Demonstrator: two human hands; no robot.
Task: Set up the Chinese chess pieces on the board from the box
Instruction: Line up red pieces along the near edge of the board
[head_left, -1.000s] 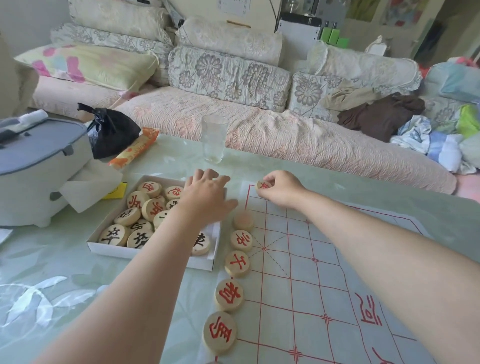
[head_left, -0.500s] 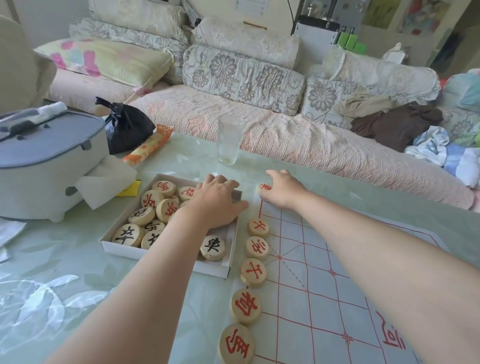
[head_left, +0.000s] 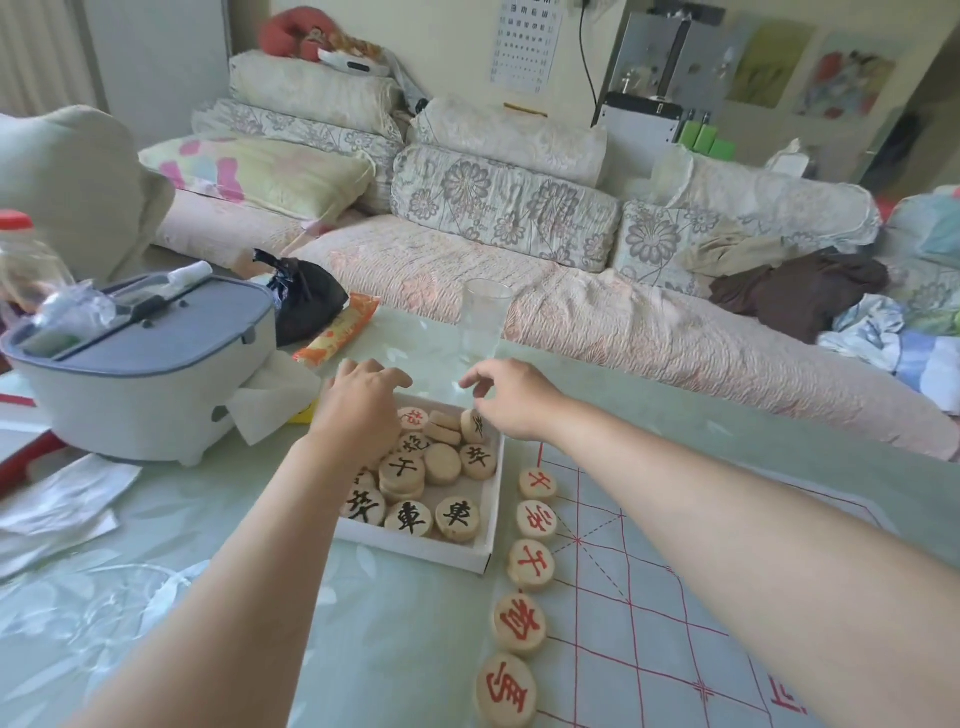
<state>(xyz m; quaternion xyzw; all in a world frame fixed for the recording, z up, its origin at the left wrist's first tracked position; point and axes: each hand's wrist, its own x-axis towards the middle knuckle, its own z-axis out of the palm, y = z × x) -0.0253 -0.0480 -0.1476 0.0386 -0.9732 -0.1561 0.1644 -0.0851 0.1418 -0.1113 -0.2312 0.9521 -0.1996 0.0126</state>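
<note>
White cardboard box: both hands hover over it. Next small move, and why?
Probably lower the right hand onto the red-lettered wooden disc at the far side of the white cardboard box and pinch it: that hand looks empty, and the red-lined board's edge row shows only five red discs.

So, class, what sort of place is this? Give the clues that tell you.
Probably a home living room: a sofa with floral cushions, loose clothes heaped on it, and a table holding a glass and a box of chess pieces.
</note>
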